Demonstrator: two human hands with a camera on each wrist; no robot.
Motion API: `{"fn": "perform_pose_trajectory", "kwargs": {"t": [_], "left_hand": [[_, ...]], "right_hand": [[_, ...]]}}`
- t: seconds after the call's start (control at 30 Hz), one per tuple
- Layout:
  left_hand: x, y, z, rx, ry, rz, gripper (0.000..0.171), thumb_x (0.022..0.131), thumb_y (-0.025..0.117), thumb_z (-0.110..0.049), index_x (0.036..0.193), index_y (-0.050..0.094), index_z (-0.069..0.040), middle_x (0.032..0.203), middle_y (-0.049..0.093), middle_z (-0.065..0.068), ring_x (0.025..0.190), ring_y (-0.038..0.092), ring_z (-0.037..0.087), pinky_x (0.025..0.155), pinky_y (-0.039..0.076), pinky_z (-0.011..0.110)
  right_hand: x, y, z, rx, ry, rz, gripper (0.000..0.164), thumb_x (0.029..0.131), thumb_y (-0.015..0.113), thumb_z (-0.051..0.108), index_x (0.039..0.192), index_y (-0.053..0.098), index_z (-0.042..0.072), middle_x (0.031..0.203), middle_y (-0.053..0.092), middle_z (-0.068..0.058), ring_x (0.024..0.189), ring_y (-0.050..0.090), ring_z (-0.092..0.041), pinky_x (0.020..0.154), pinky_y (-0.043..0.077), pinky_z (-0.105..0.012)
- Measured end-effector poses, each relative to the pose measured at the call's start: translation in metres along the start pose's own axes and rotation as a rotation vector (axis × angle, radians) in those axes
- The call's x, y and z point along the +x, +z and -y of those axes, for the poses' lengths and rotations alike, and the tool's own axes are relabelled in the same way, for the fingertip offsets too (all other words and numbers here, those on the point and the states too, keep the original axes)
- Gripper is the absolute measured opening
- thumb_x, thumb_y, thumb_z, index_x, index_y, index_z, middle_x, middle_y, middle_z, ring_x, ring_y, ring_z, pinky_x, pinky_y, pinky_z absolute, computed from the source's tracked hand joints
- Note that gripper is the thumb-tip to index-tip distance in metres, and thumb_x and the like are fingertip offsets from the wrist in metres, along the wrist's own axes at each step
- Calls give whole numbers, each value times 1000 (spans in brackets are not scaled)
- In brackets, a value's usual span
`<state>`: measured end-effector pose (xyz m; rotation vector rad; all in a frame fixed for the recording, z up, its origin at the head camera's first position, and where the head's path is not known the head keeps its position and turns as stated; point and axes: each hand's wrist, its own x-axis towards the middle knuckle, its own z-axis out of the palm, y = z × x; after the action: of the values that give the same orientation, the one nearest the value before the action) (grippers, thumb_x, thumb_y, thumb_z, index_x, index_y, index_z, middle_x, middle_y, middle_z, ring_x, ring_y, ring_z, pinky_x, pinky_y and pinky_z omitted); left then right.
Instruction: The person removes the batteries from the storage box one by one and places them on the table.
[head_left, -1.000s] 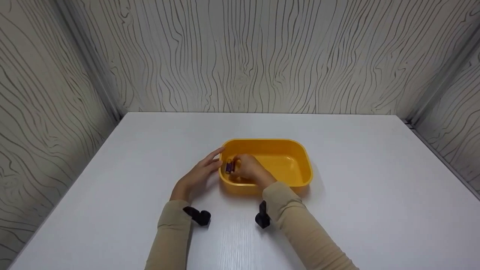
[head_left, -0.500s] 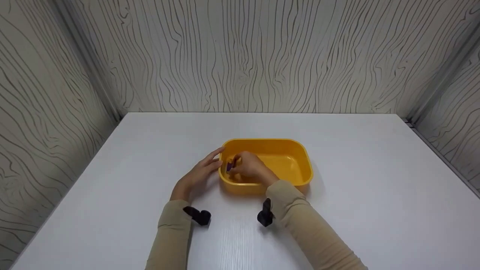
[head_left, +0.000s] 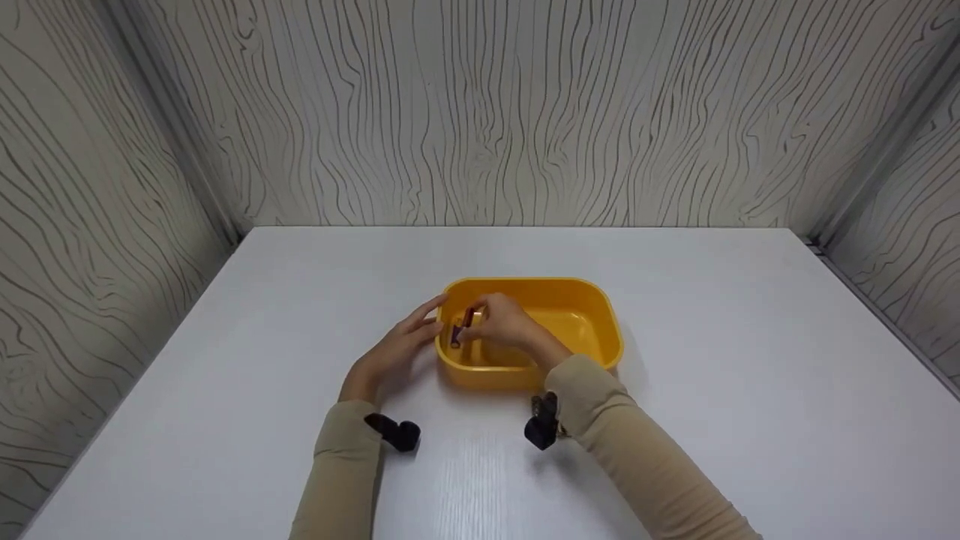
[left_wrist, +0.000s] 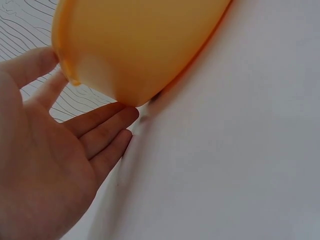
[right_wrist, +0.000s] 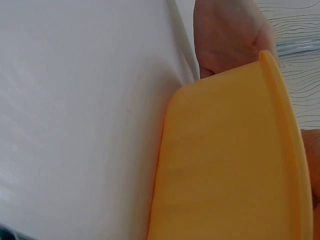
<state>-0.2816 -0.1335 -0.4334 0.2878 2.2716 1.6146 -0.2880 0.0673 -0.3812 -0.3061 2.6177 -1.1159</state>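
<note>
A yellow plastic tub [head_left: 487,379] stands on the white table. My left hand [head_left: 400,351] rests against its left end with straight fingers; the left wrist view shows the fingertips [left_wrist: 131,114] touching the tub's outer wall. Inside the tub's left end, my right hand [head_left: 506,324] pinches a small dark red battery [head_left: 469,317] between thumb and fingers, its far end tilted up. A second battery, purple [head_left: 454,337], is just left of it near the tub's left wall. In the right wrist view the tub's wall hides most of the right hand [right_wrist: 313,157].
The white tabletop [head_left: 720,375] spreads around the tub on every side. Wood-grain panels [head_left: 480,112] rise behind the table and at both sides. A black wrist camera [head_left: 397,433] sits on each sleeve.
My right hand has moved a little up and to the right, lifting one battery away from the other, which earlier lay side by side with it. The left hand has stayed in place.
</note>
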Motion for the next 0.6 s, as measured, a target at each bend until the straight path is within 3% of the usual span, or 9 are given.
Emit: {"fn": "perform_pose_trajectory", "kwargs": {"t": [0.43, 0.6], "left_hand": [[5, 0, 3, 24, -15, -4, 55, 96, 48, -50, 148, 32, -42, 154, 41, 12, 147, 30, 36, 120, 7, 66], [4, 1, 2, 12, -36, -20, 53, 95, 50, -52, 145, 34, -46, 154, 41, 8, 149, 27, 34, 120, 6, 67]], "right_hand": [[-17, -13, 7, 50, -77, 4, 54, 82, 76, 22, 127, 57, -1, 96, 57, -8, 78, 45, -14, 64, 39, -20], [-26, -19, 7, 77, -71, 20, 55, 83, 76, 24, 128, 56, 1, 80, 51, -1, 70, 43, -12, 61, 38, -20]]}}
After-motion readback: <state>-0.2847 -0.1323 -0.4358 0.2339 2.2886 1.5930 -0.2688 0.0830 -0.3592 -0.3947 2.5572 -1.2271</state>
